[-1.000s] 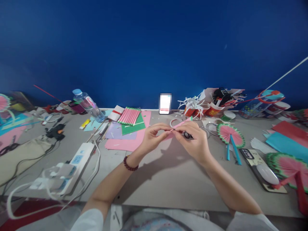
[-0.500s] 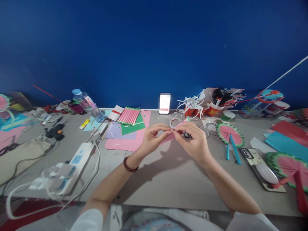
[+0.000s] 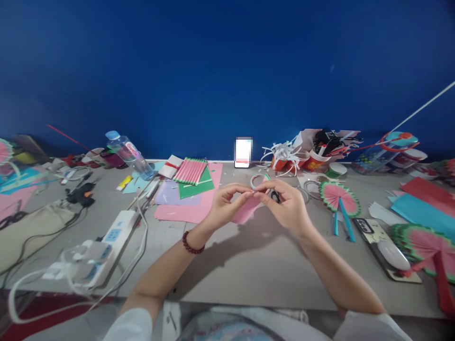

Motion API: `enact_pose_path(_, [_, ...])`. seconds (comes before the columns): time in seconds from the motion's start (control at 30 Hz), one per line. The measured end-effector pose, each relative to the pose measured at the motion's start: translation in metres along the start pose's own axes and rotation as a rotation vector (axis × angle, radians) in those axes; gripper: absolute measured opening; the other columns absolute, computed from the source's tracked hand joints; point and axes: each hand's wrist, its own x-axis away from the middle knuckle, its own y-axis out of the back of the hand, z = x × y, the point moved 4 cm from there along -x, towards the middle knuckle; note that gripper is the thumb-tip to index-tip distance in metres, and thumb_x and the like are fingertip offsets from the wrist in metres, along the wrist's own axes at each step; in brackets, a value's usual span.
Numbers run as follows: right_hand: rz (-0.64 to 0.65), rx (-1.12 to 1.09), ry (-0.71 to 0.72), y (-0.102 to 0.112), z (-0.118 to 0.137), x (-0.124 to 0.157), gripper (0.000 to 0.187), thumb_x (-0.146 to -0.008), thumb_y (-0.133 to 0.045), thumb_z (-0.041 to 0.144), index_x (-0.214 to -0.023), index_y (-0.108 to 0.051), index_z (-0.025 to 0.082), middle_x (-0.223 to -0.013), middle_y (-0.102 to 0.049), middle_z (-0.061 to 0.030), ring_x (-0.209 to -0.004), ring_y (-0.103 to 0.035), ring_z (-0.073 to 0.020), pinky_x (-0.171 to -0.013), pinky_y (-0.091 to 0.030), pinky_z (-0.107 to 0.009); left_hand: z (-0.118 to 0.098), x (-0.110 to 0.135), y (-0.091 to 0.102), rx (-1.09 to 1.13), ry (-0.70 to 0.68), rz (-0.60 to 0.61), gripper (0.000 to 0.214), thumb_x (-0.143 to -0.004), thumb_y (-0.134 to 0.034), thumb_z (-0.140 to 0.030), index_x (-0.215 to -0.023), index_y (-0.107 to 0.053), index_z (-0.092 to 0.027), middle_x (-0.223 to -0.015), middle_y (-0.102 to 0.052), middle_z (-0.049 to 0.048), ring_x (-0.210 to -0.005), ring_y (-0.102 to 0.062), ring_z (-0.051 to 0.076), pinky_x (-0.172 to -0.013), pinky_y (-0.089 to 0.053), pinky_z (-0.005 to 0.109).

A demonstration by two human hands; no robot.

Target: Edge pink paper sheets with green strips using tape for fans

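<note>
Over the middle of the table, both my hands pinch a strip of pink paper (image 3: 246,211) with a green edge at its far end. My left hand (image 3: 229,204), with a dark red bead bracelet (image 3: 193,242) at the wrist, has thumb and forefinger closed on the paper. Its fingertips meet those of my right hand (image 3: 286,204), which are closed on the same paper. The fingers cover most of the strip's upper part. Behind my right hand lie a roll of tape (image 3: 256,178) and a black-handled tool, partly hidden.
Left stand a power strip (image 3: 115,237) with cables and a tilted water bottle (image 3: 130,151). A pleated pink-green paper (image 3: 191,170) lies on coloured sheets. On the right are a round paper fan (image 3: 340,201), a phone (image 3: 387,248) under a mouse, and cups of paper scraps (image 3: 284,154).
The pink paper has turned between my fingers, so its broad face now shows below my hands. Its green end has shifted left. My hands stay almost in place.
</note>
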Motion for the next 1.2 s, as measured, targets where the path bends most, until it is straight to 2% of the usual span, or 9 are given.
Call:
enact_pose_path(0.27, [-0.068, 0.076, 0.133, 0.001, 0.008, 0.001, 0.007, -0.082, -0.063, 0.024, -0.081, -0.069, 0.026, -0.079, -0.07, -0.0017, -0.078, -0.063, -0.0184, -0.073, -0.049, -0.034, -0.009, 0.002, 0.001, -0.143, -0.088, -0.061, 0.01, -0.083, -0.063, -0.025, -0.081, -0.068, -0.017, -0.08, -0.069, 0.0055, -0.077, -0.063, 0.014, -0.073, -0.051, 0.028])
enact_pose_path(0.43, [-0.111, 0.123, 0.162, 0.0, 0.008, 0.001, 0.007, -0.082, -0.061, 0.023, -0.079, -0.067, 0.024, -0.079, -0.068, -0.0026, -0.078, -0.062, -0.0186, -0.074, -0.049, -0.035, -0.008, 0.002, 0.001, -0.186, -0.052, -0.074, 0.012, -0.084, -0.062, -0.028, -0.084, -0.07, -0.019, -0.085, -0.071, 0.0056, -0.08, -0.065, 0.016, -0.075, -0.052, 0.029])
enact_pose_path(0.57, [-0.113, 0.084, 0.163, 0.0, 0.006, 0.0, 0.007, -0.083, -0.059, 0.019, -0.081, -0.063, 0.023, -0.08, -0.065, -0.0019, -0.076, -0.06, -0.0167, -0.073, -0.048, -0.033, -0.003, -0.002, 0.003, -0.185, -0.006, -0.037, 0.014, -0.084, -0.062, -0.028, -0.091, -0.071, -0.021, -0.091, -0.072, 0.0057, -0.084, -0.065, 0.016, -0.076, -0.053, 0.029])
enact_pose_path(0.7, [-0.104, 0.061, 0.158, 0.001, 0.005, -0.001, 0.007, -0.082, -0.057, 0.016, -0.08, -0.061, 0.022, -0.08, -0.062, -0.0011, -0.076, -0.058, -0.0154, -0.073, -0.047, -0.031, -0.005, -0.005, 0.002, -0.209, -0.037, 0.018, 0.012, -0.084, -0.061, -0.026, -0.087, -0.071, -0.02, -0.087, -0.072, 0.0053, -0.082, -0.066, 0.016, -0.074, -0.053, 0.028])
enact_pose_path(1.03, [-0.01, -0.157, -0.057, -0.005, -0.019, -0.003, 0.01, -0.083, -0.06, 0.029, -0.084, -0.063, 0.02, -0.082, -0.065, -0.0031, -0.078, -0.061, -0.0155, -0.071, -0.049, -0.03, -0.013, -0.004, 0.003, -0.316, -0.096, -0.028, 0.012, -0.085, -0.059, -0.023, -0.081, -0.069, -0.018, -0.079, -0.071, 0.0053, -0.074, -0.064, 0.015, -0.067, -0.051, 0.027])
enact_pose_path(1.2, [0.066, -0.181, -0.103, -0.007, -0.026, -0.004, 0.022, -0.078, -0.065, 0.033, -0.096, -0.064, 0.02, -0.09, -0.067, -0.0054, -0.084, -0.063, -0.0175, -0.074, -0.051, -0.032, -0.017, -0.003, 0.003, -0.386, -0.168, -0.008, 0.015, -0.087, -0.056, -0.025, -0.084, -0.069, -0.018, -0.079, -0.071, 0.0057, -0.074, -0.063, 0.016, -0.068, -0.049, 0.028])
